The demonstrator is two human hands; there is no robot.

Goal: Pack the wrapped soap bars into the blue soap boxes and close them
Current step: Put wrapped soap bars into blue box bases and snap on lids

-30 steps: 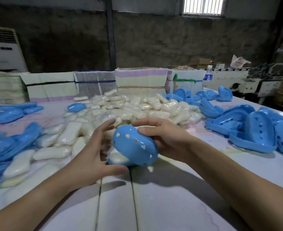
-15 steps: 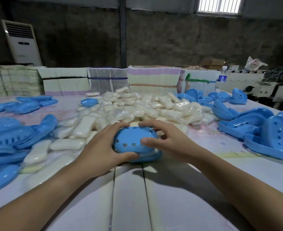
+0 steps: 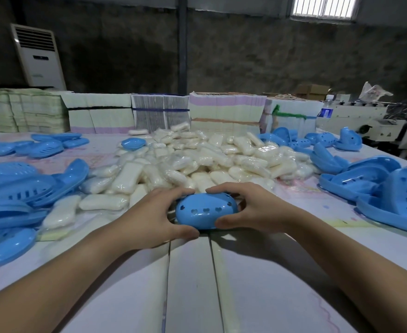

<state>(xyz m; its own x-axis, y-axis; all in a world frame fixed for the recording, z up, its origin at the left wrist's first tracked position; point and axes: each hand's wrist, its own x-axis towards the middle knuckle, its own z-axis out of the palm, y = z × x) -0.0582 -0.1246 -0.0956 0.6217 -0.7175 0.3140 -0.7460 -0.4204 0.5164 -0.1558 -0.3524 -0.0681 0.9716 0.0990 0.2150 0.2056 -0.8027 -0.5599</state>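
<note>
Two hands on one blue soap box (image 3: 206,211) right now, both clamped around it on the bench (image 3: 257,284). Going left to right: way out past the left fingers there's a heap of open blue box halves (image 3: 17,200) with slotted bottoms. Then the left hand (image 3: 154,216), fingers curled over the far edge of the box and thumb hooked along the near side, so it's gripping the left end. Between the two sets of fingers sits the box itself, lid down, a row of little heart cutouts facing the camera. I can't see any soap through it, so I'm only guessing there's a bar inside. The right hand (image 3: 251,210) mirrors the left, fingers wrapped over the top right end and thumb underneath at the front. Just beyond both sets of fingertips is the big pile of wrapped soap bars (image 3: 197,159), and further right of the right fingers, more open boxes (image 3: 377,188).

Looks to me like the closing step: squeezing lid and base together. Can't tell if it's snapped fully shut all the way round. Next move probably needs an even press, then setting it aside and grabbing a fresh bar and an empty box.
</note>
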